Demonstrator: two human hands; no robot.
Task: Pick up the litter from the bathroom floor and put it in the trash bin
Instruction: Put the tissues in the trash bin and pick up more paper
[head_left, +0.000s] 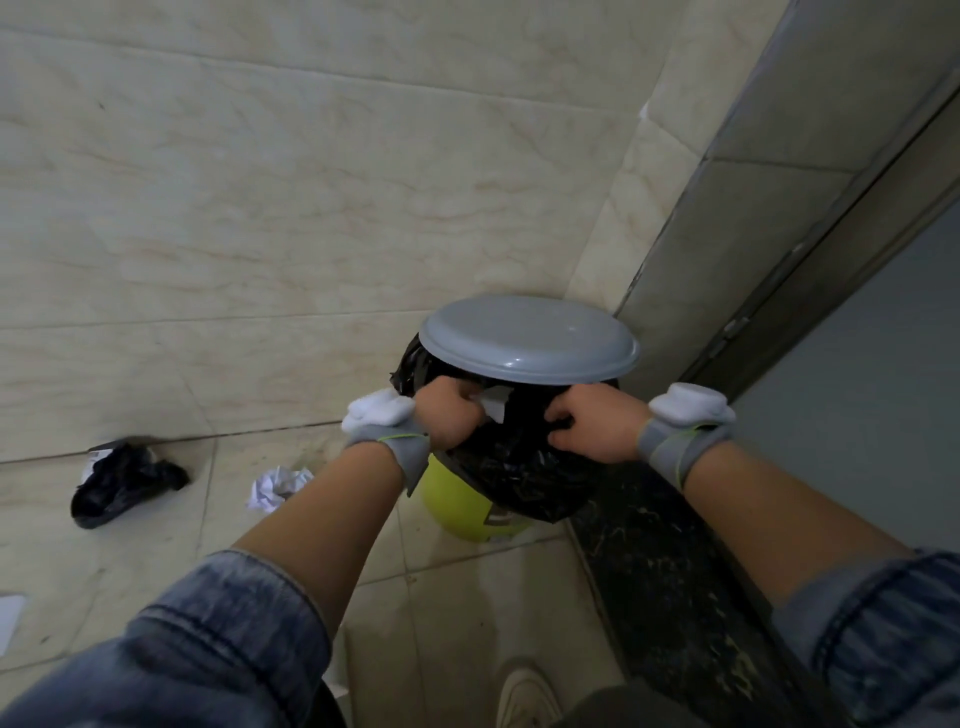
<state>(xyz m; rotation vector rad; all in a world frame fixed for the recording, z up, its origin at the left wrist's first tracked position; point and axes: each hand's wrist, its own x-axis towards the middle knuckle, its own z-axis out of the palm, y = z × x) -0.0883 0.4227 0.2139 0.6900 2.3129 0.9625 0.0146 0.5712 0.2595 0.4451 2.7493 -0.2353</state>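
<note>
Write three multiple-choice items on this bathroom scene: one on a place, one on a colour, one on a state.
1. The crumpled paper lies: A on a shelf; B on the floor left of the bin; C in a sink.
2. The lid is: A grey; B red; C orange.
3. The right hand: A hangs free; B grips the black bag; C presses the wall.
Answers: B, it rests on tiles beside the bin; A, it is plainly grey; B, its fingers curl into the bag.
</note>
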